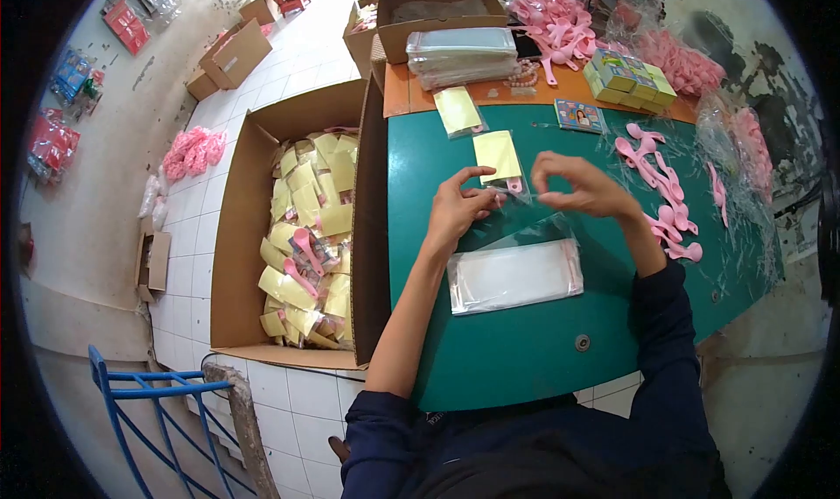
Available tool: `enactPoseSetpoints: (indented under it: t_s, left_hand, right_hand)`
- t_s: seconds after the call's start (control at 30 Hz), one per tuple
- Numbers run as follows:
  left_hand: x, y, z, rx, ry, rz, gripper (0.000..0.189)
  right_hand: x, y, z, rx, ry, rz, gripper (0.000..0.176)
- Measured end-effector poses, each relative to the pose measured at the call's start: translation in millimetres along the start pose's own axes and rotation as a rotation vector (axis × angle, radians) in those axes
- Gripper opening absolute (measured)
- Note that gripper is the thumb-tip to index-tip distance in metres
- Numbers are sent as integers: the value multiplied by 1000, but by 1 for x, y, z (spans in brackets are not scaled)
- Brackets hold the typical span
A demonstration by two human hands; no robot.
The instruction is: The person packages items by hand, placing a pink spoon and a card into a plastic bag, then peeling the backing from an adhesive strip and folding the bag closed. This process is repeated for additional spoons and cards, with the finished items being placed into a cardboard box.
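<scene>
A yellow card in a clear bag (497, 156) lies on the green table, with a bit of pink at its lower end. My left hand (461, 203) is at its lower left edge, fingers bent and close together; whatever is between them is too small to tell. To the right of the bag my right hand (577, 185) is raised, thumb and fingers curled towards each other, fingertips smeared. Another bagged yellow card (458, 111) lies further back. Nearer to me is a stack of clear bags (516, 276).
A large carton (229, 263) on the left holds many bagged yellow cards. Pink spoons (652, 166) lie on the right. At the back are more clear bags (462, 48), small boxes (626, 79) and a pink heap (556, 22). A blue metal frame (149, 385) stands lower left.
</scene>
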State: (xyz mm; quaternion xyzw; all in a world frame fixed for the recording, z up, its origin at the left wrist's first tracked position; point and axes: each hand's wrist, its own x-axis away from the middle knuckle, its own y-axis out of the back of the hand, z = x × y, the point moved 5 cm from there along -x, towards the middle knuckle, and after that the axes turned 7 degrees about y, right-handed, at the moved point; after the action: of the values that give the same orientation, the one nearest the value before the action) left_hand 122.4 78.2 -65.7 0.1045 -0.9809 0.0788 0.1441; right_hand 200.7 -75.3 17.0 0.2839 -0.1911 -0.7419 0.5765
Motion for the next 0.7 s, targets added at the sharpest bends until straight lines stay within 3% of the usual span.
enactPoseSetpoints:
  t_s: [0.07,0.13,0.17,0.2,0.3,0.33,0.37,0.4,0.43,0.47,0.53,0.7]
  left_hand:
    - [-1,2,2,-58,35,28,33]
    - [5,-2,0,-88,45,29,22]
    - [3,-1,4,-100,51,39,21]
    - [2,-2,3,-111,56,47,19]
    - [6,-5,1,-139,54,43,18]
    - [5,-5,-2,-95,37,48,18]
    - [6,-5,-2,-56,28,54,18]
    - [8,-6,-3,-19,20,61,19]
    - [14,-8,-8,58,72,39,18]
    - [16,-8,-7,102,74,49,19]
    - [19,-4,-5,191,87,60,20]
    - [26,6,-14,-113,-19,76,24]
  right_hand:
    - [30,37,-14,-233,-106,-65,10]
    - [77,97,-55,-207,-268,-274,17]
    - [123,143,-97,268,-506,-394,20]
    - [135,166,-88,753,-727,-500,22]
    - [141,147,-61,1204,-1041,-699,31]
    - [112,116,-43,959,-348,-701,49]
    - [100,96,-79,820,-158,-450,65]
    - [62,51,-45,294,-216,-318,72]
    - [42,17,-34,242,-226,-246,70]
    - [23,-4,-16,315,-95,-268,56]
    - [5,-24,-24,265,-95,-331,41]
    - [7,-29,-37,42,-78,-496,13]
